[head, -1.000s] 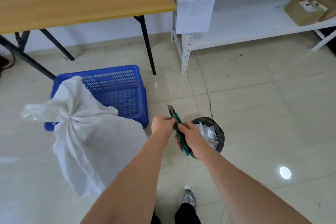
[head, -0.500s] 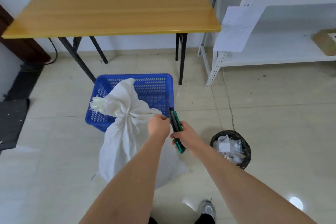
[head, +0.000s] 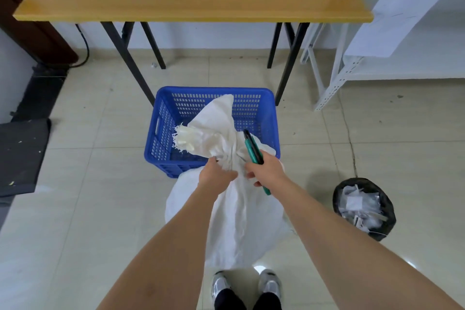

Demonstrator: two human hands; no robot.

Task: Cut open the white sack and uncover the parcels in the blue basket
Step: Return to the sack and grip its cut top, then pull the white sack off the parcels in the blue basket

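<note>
While both hands point(head: 217, 175) pinch its tied neck, the upright white sack point(head: 241, 214) tips toward the basket point(head: 269, 118).

I've got just the one view, head-mounted, looking steeply down and forward past both forearms. It sits close over the white sack point(head: 239, 211), with the blue basket point(head: 214, 90) centred and my shoes point(head: 245, 284) at the bottom edge.

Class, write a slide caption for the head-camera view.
Left hand grips tied white woven sack before blue plastic basket; right hand holds green utility knife.
</note>
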